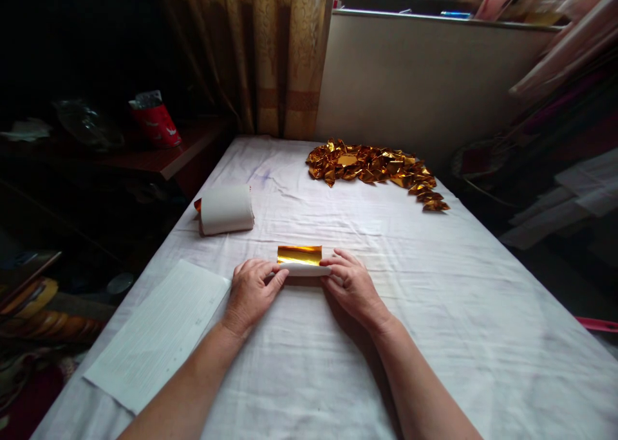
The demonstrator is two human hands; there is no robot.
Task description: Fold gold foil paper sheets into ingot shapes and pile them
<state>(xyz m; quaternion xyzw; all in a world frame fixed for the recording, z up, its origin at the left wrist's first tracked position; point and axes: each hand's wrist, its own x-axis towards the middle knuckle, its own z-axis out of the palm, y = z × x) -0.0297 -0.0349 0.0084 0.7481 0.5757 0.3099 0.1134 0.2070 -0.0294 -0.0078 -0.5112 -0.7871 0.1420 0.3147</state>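
Note:
A small sheet of gold foil paper (299, 255) lies on the white cloth in front of me, its near edge rolled up into a white tube. My left hand (250, 292) pinches the left end of that roll with thumb and fingers. At the right end, my right hand (351, 284) grips the roll the same way. Both forearms reach in from the bottom of the view.
A pile of several folded gold foil pieces (374, 168) lies at the far side of the cloth-covered table (483, 311). A roll of paper (226, 210) sits at the left, a lined white sheet (159, 330) near the left edge. A curtain (261, 54) hangs behind.

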